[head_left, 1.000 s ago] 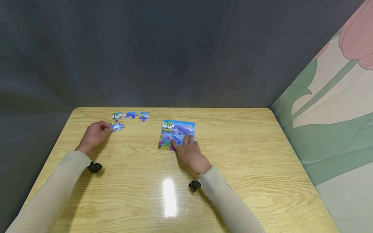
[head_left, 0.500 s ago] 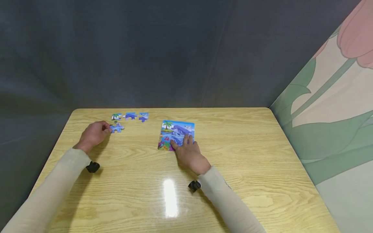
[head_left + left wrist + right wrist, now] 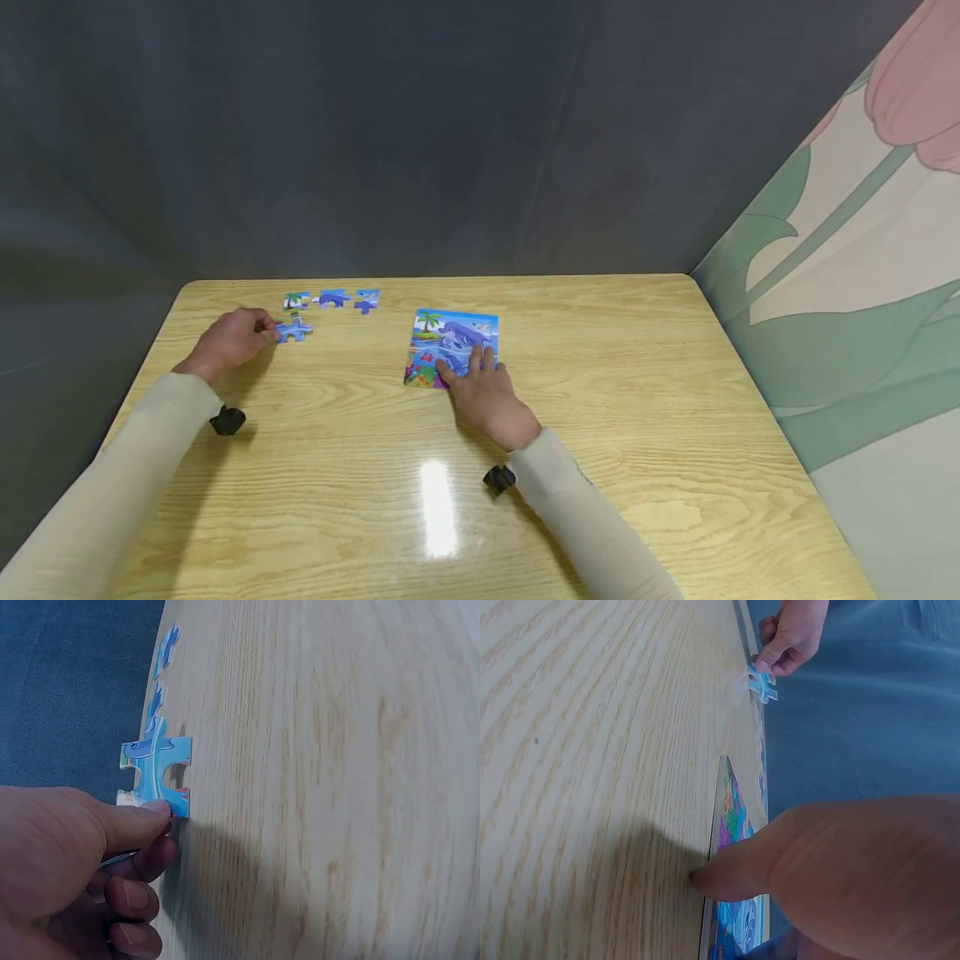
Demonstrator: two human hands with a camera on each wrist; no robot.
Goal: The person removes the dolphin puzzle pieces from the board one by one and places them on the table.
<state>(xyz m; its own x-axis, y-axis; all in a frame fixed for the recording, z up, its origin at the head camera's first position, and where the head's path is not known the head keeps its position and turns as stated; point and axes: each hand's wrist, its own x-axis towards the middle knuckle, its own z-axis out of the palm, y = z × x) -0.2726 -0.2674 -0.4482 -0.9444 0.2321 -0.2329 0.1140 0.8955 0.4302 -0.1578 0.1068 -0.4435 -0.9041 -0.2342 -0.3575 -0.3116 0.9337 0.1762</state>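
Note:
My left hand [image 3: 231, 340] pinches a blue jigsaw piece [image 3: 295, 328] between thumb and fingertips, at the table's far left. In the left wrist view the thumb lies over the near end of the piece [image 3: 156, 769], which has a white line and part of a dolphin on it. Just beyond it lie three more jigsaw pieces in a row: a palm tree piece [image 3: 294, 301], a dolphin piece [image 3: 332, 298] and a sky piece [image 3: 366, 299]. My right hand [image 3: 492, 404] rests with spread fingers on the lower right of a square dolphin picture [image 3: 457, 329], covering that corner.
The wooden table [image 3: 600, 375] runs out to both sides of the picture. A dark cloth [image 3: 450, 142] hangs behind its far edge, and a flower-patterned cloth [image 3: 862, 292] stands on the right. Black wrist cameras [image 3: 228, 421] sit at both cuffs.
My left hand has moved slightly left with the pinched jigsaw piece. My right hand stays in the same place on the picture.

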